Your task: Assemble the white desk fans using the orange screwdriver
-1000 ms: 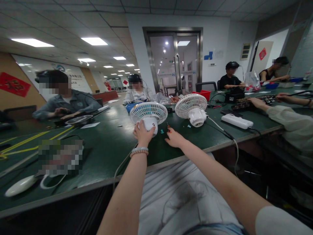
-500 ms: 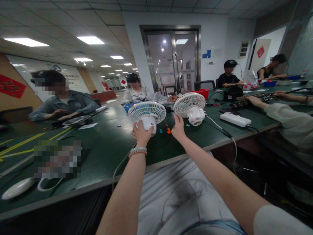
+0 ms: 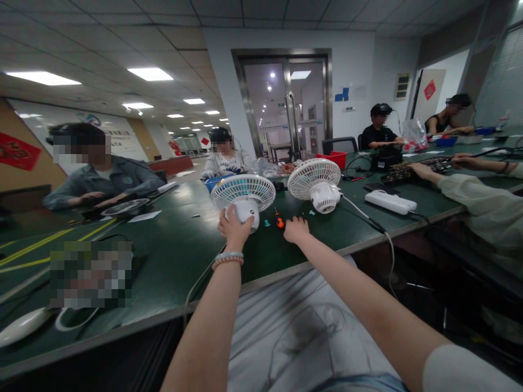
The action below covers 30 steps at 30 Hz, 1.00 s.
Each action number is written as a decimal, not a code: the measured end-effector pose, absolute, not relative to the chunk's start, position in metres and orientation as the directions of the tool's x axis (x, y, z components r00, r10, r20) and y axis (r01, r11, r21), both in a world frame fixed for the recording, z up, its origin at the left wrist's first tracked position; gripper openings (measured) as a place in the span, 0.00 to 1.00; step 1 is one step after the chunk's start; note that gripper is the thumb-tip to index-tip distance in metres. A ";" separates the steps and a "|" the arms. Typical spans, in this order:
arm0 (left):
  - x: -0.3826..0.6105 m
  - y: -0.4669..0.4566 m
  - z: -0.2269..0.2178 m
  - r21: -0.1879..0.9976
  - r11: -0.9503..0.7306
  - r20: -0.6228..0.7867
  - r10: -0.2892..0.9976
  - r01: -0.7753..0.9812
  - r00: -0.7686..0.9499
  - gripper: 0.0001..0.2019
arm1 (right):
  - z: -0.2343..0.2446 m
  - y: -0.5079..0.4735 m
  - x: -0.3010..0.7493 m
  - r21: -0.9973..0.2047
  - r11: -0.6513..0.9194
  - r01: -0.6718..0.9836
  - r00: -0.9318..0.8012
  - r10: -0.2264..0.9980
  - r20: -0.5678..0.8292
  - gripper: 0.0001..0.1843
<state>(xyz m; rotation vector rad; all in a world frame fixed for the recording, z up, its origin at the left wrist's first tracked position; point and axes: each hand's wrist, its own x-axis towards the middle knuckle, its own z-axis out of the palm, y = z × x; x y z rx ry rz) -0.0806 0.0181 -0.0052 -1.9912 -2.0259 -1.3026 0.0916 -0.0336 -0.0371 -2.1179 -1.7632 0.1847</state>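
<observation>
My left hand (image 3: 233,227) is wrapped round the white motor housing at the back of a small white desk fan (image 3: 243,193) that stands on the dark green table (image 3: 171,245). My right hand (image 3: 297,229) rests on the table just right of an orange-handled screwdriver (image 3: 279,220), fingers curled down; what they hold, if anything, is hidden. A small teal part (image 3: 267,222) lies beside the screwdriver. A second white fan (image 3: 315,182) lies further back on the right, its cord running off the table edge.
A white power strip (image 3: 390,202) lies to the right. Other people sit round the table, one with sleeved arms (image 3: 461,190) at a dark keyboard-like object (image 3: 408,171). A red bin (image 3: 335,158), a blue bin (image 3: 214,181) and a white oval object (image 3: 20,326) are also on the table.
My right hand rose from the table toward the second fan, then came back down next to the screwdriver. My left hand stayed on the fan.
</observation>
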 end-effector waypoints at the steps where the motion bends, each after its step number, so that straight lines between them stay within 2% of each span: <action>1: -0.081 0.018 -0.005 0.533 -0.159 0.541 0.819 0.831 -0.190 0.39 | -0.037 -0.033 0.092 -0.357 -0.138 0.924 0.199 0.970 0.139 0.22; 16: -0.079 0.018 -0.006 0.526 -0.159 0.541 0.820 0.835 -0.185 0.38 | -0.041 -0.031 0.093 -0.348 -0.125 0.929 0.194 0.966 0.169 0.22; 25: -0.078 0.017 -0.005 0.521 -0.162 0.547 0.817 0.838 -0.183 0.39 | -0.035 -0.036 0.092 -0.375 -0.126 0.919 0.209 0.959 0.192 0.19; 30: -0.079 0.015 -0.005 0.464 -0.194 0.578 0.806 0.865 -0.129 0.38 | -0.027 -0.035 0.097 -0.466 -0.181 0.866 0.353 0.882 0.313 0.28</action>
